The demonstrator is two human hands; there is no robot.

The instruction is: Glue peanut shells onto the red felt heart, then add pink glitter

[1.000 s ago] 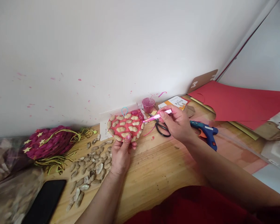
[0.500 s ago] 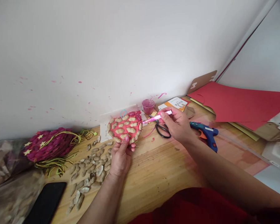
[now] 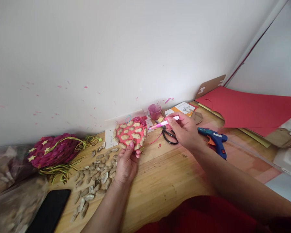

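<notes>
My left hand (image 3: 128,161) grips the lower edge of a round red card disc (image 3: 131,132) covered with peanut shells, thumb on its face. A blue loop sticks up from the disc's top, and a couple of shells (image 3: 143,122) at its upper right are painted magenta. Between the fingers of my right hand (image 3: 181,127) is a white paintbrush (image 3: 163,123) stained pink. Its tip is close to the disc's right edge; whether they touch I cannot tell. Behind the brush stands a small pink paint cup (image 3: 154,111).
Loose peanut shells (image 3: 97,176) lie left of my forearm, near a black phone (image 3: 49,210). Magenta shell crafts (image 3: 55,150) with stars and yellow-green cords rest by the wall. Black-handled scissors (image 3: 170,137), a blue glue gun (image 3: 215,140) and red card (image 3: 252,106) are to the right.
The brush has drawn back very slightly from the disc's painted corner. The camera view has shifted a little; both hands keep their holds.
</notes>
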